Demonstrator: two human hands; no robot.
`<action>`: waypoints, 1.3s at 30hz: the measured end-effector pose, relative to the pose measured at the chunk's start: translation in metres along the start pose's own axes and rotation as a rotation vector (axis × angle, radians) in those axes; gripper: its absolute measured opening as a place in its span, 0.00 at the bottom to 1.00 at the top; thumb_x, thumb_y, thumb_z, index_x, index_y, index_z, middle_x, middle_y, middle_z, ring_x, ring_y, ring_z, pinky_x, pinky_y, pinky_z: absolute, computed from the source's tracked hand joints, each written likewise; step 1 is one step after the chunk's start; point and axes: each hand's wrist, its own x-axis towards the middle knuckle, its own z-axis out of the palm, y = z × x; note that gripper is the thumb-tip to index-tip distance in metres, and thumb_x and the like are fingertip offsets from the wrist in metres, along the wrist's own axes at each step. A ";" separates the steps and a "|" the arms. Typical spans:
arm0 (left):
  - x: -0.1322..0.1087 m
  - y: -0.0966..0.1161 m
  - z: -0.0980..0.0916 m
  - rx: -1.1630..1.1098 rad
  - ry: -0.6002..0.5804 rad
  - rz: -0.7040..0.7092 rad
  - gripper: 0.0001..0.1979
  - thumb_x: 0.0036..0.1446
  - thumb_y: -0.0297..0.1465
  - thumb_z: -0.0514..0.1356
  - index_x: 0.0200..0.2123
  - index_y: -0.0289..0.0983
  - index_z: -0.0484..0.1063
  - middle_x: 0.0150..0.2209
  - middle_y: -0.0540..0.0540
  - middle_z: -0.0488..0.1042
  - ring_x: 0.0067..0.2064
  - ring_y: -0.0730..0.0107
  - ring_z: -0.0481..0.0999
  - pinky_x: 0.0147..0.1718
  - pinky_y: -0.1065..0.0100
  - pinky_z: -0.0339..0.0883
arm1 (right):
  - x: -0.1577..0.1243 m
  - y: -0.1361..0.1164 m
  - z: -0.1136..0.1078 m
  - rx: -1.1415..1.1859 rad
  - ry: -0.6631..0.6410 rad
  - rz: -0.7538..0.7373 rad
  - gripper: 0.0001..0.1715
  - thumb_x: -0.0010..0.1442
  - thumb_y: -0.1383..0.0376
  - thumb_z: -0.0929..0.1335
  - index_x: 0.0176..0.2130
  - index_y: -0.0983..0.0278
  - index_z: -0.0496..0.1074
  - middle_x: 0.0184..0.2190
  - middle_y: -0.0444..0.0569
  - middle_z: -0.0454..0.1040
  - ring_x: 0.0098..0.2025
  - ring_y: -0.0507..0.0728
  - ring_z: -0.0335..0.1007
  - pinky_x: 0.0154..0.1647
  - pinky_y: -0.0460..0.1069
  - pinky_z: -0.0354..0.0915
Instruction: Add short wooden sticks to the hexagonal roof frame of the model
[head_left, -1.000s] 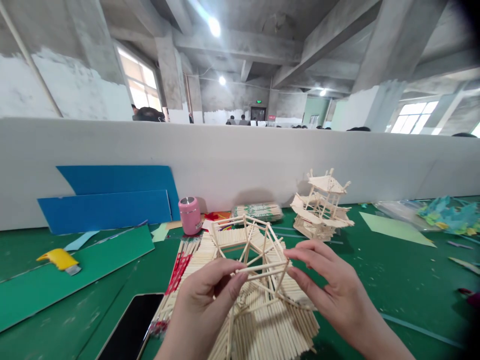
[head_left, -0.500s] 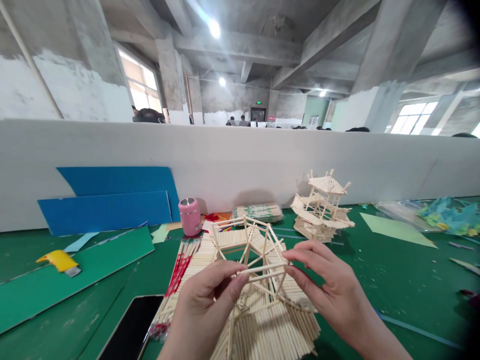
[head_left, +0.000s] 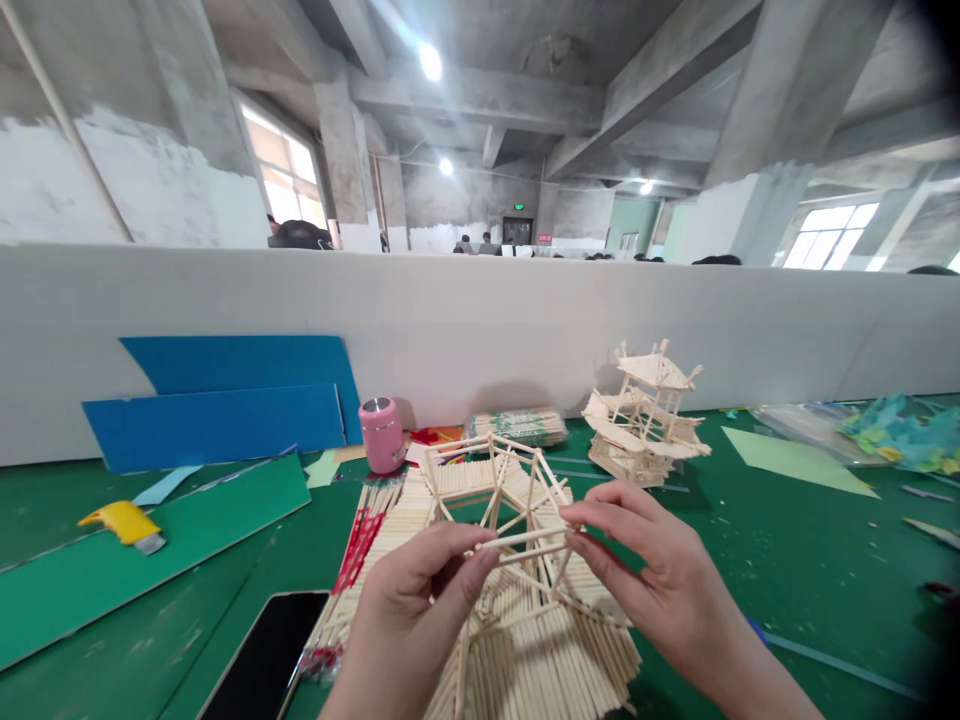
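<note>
A roof-shaped model of thin wooden sticks (head_left: 517, 600) lies on the green table (head_left: 787, 560) in front of me. Across its open frame runs a horizontal stick (head_left: 525, 540). My left hand (head_left: 409, 620) pinches the stick's left end between thumb and fingers. My right hand (head_left: 649, 580) pinches its right end the same way. Both hands are closed on it, just above the sloping stick panels.
A finished stick pavilion (head_left: 645, 415) stands behind on the right. A pink tin (head_left: 381, 433), a pack of sticks (head_left: 517, 425), blue boards (head_left: 225, 400), a yellow knife (head_left: 124, 523), a green sheet (head_left: 142, 545) and a black phone (head_left: 262, 660) lie left. A white partition (head_left: 480, 320) closes the far side.
Both hands have stayed on the stick with only a slight shift; the view has tipped a little.
</note>
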 end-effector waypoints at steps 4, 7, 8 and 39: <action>0.001 0.001 0.001 -0.005 0.002 -0.001 0.05 0.51 0.28 0.59 0.32 0.40 0.74 0.30 0.49 0.77 0.30 0.70 0.74 0.27 0.72 0.68 | 0.001 0.000 0.000 0.011 -0.012 -0.007 0.11 0.56 0.68 0.63 0.40 0.60 0.70 0.33 0.47 0.66 0.35 0.51 0.65 0.33 0.46 0.66; 0.003 0.002 0.001 0.004 0.000 0.001 0.05 0.50 0.28 0.59 0.31 0.40 0.74 0.29 0.48 0.77 0.29 0.70 0.74 0.26 0.71 0.69 | 0.002 0.000 -0.001 0.016 -0.024 -0.016 0.11 0.57 0.68 0.62 0.40 0.60 0.70 0.33 0.47 0.66 0.34 0.51 0.65 0.31 0.46 0.66; 0.003 0.003 0.001 0.006 -0.001 0.001 0.05 0.50 0.28 0.59 0.31 0.40 0.74 0.29 0.48 0.77 0.29 0.69 0.74 0.26 0.71 0.69 | 0.003 0.000 -0.001 0.015 -0.031 -0.016 0.11 0.57 0.68 0.62 0.39 0.60 0.70 0.32 0.47 0.66 0.33 0.51 0.65 0.30 0.46 0.65; 0.002 0.004 0.004 -0.057 -0.018 -0.033 0.05 0.51 0.29 0.58 0.30 0.38 0.74 0.27 0.47 0.74 0.27 0.70 0.70 0.24 0.70 0.65 | 0.009 -0.007 -0.002 -0.136 -0.069 -0.061 0.12 0.56 0.68 0.63 0.41 0.59 0.69 0.34 0.47 0.61 0.37 0.53 0.60 0.34 0.49 0.62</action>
